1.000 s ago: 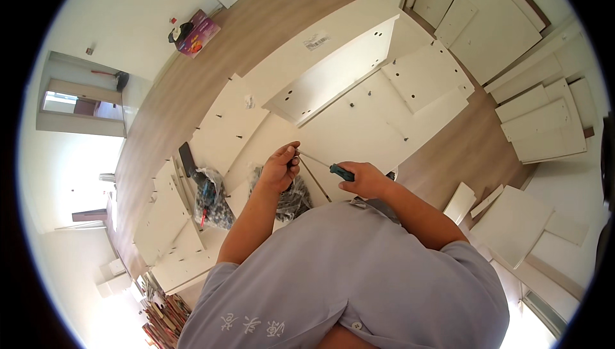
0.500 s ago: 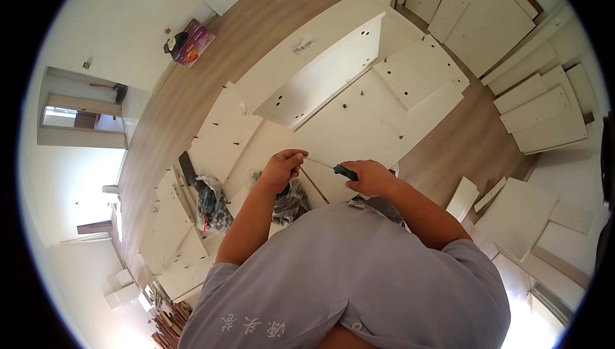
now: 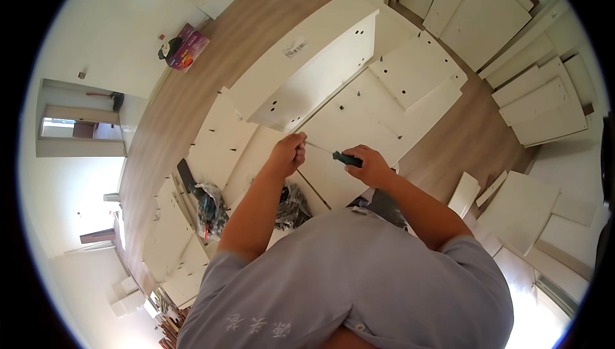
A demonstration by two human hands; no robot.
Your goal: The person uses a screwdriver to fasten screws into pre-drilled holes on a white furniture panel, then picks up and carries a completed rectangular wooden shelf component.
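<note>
A screwdriver (image 3: 346,158) with a dark green handle lies in my right hand (image 3: 371,167), the fingers wrapped round the grip. Its thin metal shaft points left toward my left hand (image 3: 288,154), which is closed at the shaft's tip. Whether the left fingers pinch the tip or a small fitting there cannot be made out. Beneath both hands spreads a large white panel (image 3: 365,128) with several small metal pegs standing in it. Beyond them, a long white board (image 3: 301,48) stands on edge across the panels, a label on its face.
Left of my left arm lie a clear plastic bag of small hardware (image 3: 211,211) and another bag (image 3: 295,207). More white panels (image 3: 168,233) lie at the left, and boards (image 3: 538,102) lean at the right wall. A purple box (image 3: 188,49) sits by the far wall.
My left hand has moved slightly up and away, its fingers still closed by the shaft's tip. The right hand with the screwdriver has shifted a little farther off. The view has tilted slightly.
</note>
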